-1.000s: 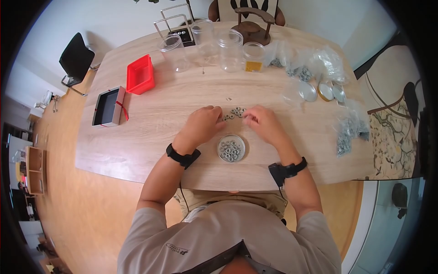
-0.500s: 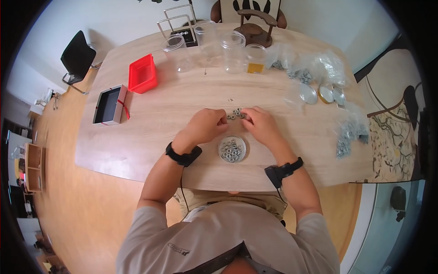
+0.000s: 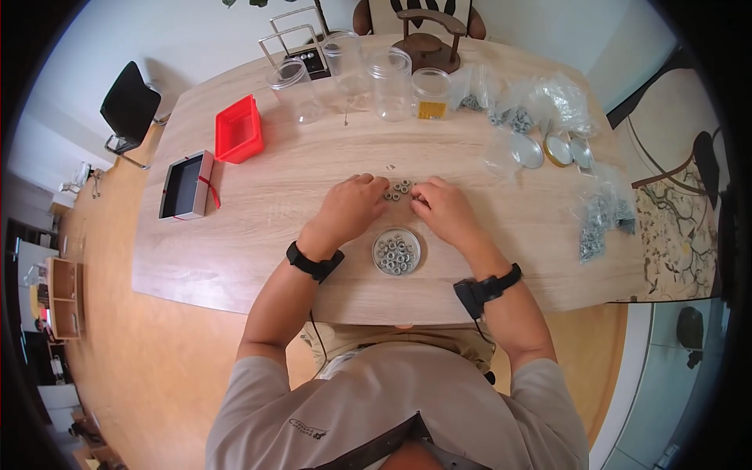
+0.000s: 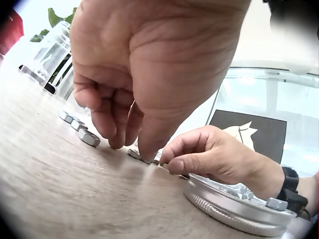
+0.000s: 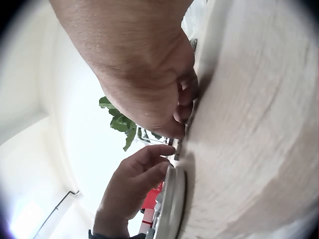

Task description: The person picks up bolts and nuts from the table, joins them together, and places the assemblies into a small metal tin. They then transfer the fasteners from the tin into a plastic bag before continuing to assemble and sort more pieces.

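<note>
Several metal nuts (image 3: 397, 190) lie on the table between the two hands. My left hand (image 3: 352, 205) is at their left, fingers bent down; in the left wrist view its thumb (image 4: 152, 137) is beside a nut (image 4: 135, 153), with more nuts (image 4: 88, 137) beyond its fingers. From the right wrist view, the left thumb and forefinger (image 5: 172, 158) stand apart. My right hand (image 3: 446, 210) is at the right of the nuts, its thumb and fingers bent low at the table; whether a nut lies between them is hidden. Nearer the body, a round metal lid (image 3: 396, 272) holds several nuts.
A red tray (image 3: 239, 131) and an open box (image 3: 186, 186) are at the left. Clear jars (image 3: 390, 90) line the back. Bags of metal parts (image 3: 594, 227) and round lids (image 3: 526, 150) lie at the right. A wooden stand (image 3: 429, 53) is behind the jars.
The hands stay on either side of the loose nuts, with small finger movements. The left fingers have opened out a little, and the whole head view has shifted slightly.
</note>
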{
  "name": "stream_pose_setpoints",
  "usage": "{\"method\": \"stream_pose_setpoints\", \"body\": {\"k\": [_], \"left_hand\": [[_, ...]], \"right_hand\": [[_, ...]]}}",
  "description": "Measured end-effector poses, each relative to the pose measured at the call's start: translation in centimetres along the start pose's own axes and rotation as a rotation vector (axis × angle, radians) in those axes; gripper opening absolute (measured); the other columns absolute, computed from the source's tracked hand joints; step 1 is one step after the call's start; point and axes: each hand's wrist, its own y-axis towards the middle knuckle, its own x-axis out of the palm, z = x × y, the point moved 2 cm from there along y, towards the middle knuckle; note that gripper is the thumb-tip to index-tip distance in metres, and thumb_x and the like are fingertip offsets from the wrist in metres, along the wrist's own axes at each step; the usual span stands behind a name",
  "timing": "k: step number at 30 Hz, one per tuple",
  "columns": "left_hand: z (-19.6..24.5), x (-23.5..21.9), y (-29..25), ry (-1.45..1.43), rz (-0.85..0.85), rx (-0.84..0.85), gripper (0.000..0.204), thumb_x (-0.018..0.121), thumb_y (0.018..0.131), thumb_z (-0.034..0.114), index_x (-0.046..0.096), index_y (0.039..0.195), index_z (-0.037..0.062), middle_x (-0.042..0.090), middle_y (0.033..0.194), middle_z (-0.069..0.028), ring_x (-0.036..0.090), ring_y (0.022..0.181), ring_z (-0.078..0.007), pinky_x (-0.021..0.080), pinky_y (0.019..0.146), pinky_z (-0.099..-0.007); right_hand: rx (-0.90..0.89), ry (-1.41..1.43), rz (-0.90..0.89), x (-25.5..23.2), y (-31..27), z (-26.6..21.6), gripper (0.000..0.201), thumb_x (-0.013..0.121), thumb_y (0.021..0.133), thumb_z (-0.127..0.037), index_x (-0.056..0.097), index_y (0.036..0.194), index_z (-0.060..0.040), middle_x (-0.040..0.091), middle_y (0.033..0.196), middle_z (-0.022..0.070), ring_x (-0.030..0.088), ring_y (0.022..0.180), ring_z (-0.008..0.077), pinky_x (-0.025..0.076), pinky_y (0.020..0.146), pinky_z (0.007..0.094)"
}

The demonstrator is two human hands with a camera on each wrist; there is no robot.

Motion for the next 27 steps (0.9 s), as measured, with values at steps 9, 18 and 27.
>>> {"method": "stream_pose_setpoints", "body": {"k": [9, 18, 27], "left_hand": [[0.7, 0.1, 0.5, 0.063, -0.041, -0.02, 0.028, 0.076, 0.095, 0.023, 0.07, 0.119, 0.0093, 0.073, 0.101, -0.0135, 0.072, 0.096, -0.0387, 0.058, 0.083, -0.049], [2.8, -3.9, -0.4, -0.449, -0.394, -0.14, 0.017, 0.074, 0.092, 0.017, 0.073, 0.099, 0.0018, 0.075, 0.085, -0.0146, 0.071, 0.077, -0.0306, 0.056, 0.075, -0.0403], [-3.5, -4.3, -0.6, -0.245, -0.044, -0.216, 0.019, 0.076, 0.093, 0.018, 0.074, 0.101, 0.0008, 0.076, 0.085, -0.014, 0.072, 0.076, -0.0264, 0.055, 0.071, -0.0386]], "right_hand": [[0.067, 0.119, -0.048, -1.7, 0.0, -1.1, 0.021, 0.078, 0.091, -0.011, 0.076, 0.111, -0.0063, 0.072, 0.098, 0.0124, 0.073, 0.083, 0.0276, 0.058, 0.074, 0.0401], [0.117, -0.25, 0.113, -1.7, 0.3, 1.7, 0.02, 0.074, 0.095, -0.015, 0.073, 0.115, -0.0093, 0.07, 0.111, 0.0119, 0.07, 0.103, 0.0362, 0.058, 0.087, 0.0472], [0.069, 0.263, -0.255, -2.4, -0.2, -0.3, 0.014, 0.078, 0.094, -0.015, 0.078, 0.103, -0.0041, 0.074, 0.093, 0.0109, 0.071, 0.087, 0.0228, 0.057, 0.081, 0.0381]]}}
